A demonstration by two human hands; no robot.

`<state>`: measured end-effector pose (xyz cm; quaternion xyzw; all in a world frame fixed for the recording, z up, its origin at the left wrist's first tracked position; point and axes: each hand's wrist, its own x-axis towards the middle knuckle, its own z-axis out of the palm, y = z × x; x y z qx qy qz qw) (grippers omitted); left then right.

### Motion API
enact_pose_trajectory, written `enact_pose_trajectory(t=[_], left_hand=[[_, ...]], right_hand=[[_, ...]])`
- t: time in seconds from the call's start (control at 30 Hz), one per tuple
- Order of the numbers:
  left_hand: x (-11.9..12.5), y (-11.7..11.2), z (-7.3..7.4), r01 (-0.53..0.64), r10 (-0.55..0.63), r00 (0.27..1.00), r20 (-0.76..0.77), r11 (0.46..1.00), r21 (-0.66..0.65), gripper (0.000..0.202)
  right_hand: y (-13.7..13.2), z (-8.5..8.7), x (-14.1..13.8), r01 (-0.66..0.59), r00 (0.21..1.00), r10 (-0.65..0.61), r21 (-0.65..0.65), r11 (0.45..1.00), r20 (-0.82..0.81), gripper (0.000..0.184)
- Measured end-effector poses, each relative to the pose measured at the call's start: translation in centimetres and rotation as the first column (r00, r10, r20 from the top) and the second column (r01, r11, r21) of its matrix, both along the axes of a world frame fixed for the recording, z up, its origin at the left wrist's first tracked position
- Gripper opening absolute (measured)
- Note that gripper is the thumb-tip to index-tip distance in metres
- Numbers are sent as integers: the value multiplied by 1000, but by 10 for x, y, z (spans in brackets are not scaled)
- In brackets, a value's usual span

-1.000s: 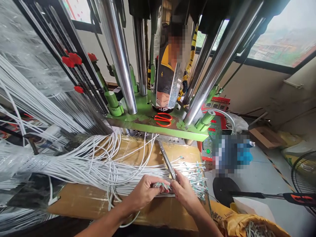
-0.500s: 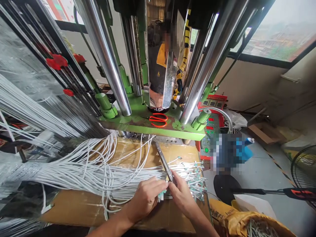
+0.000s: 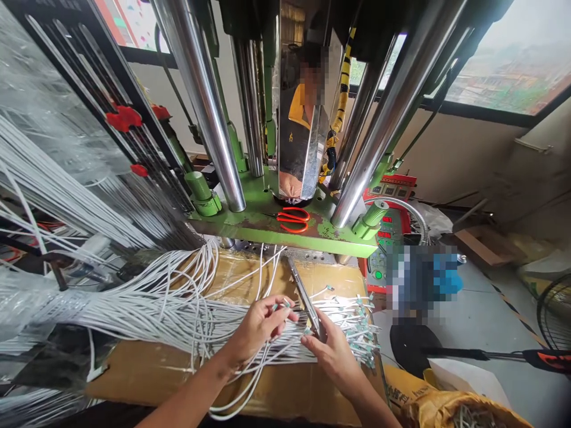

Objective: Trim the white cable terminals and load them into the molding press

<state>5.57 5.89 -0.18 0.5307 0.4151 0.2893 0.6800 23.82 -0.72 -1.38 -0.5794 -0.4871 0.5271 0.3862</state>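
Left hand (image 3: 256, 327) pinches cable ends (image 3: 282, 305); right hand (image 3: 332, 352) grips a metal bar (image 3: 304, 294), its lower end hidden behind fingers.

Green press base (image 3: 267, 223) at 12 o'clock, chrome columns (image 3: 209, 119) rising off it, orange scissors (image 3: 293, 218) lying on its plate. Red control panel (image 3: 388, 235) at 2 o'clock. Fan (image 3: 555, 315) at 3 o'clock. Yellow bag (image 3: 428, 401) at 5 o'clock. Red clips (image 3: 122, 117) at 10 o'clock.
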Motion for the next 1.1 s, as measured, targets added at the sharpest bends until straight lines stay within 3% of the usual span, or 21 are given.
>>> enact_pose_trajectory(t=[0.1,0.23,0.37,0.43,0.5,0.63,0.8,0.9,0.97,1.0,1.1], left_hand=[[9,-5,-5,92,-68,985,-160,984,151,22],[18,-12,-3,192,-80,946,-315,920,342,8],[12,-13,-2,108,-33,966,-257,952,285,17],[8,-9,-3,105,-12,963,-269,936,335,16],[5,-5,-7,153,-3,956,-294,859,488,11],[3,2,-20,241,9,952,-306,595,766,24],[1,3,-33,366,36,913,-407,371,853,33],[1,4,-35,421,34,892,-451,304,855,35],[4,6,-32,405,15,899,-437,346,846,33],[5,7,-28,380,7,908,-419,408,830,30],[4,12,-13,315,-45,921,-388,671,671,22]], right_hand=[[1,6,-2,-9,999,11,58,998,-35,45],[2,12,-4,-8,999,14,112,994,-49,42],[0,7,-2,4,1000,-3,29,1000,-16,43],[-1,1,0,5,1000,-5,6,1000,4,43],[-2,-3,1,6,1000,-6,4,1000,13,45],[-1,-1,0,9,1000,-8,-15,1000,9,44],[0,5,-1,11,1000,-11,-22,1000,5,42],[1,4,0,-13,1000,12,14,1000,20,39],[1,2,1,-31,999,29,52,998,29,37],[2,2,2,-36,999,34,63,997,32,36],[2,1,3,-38,999,38,45,998,12,39]])
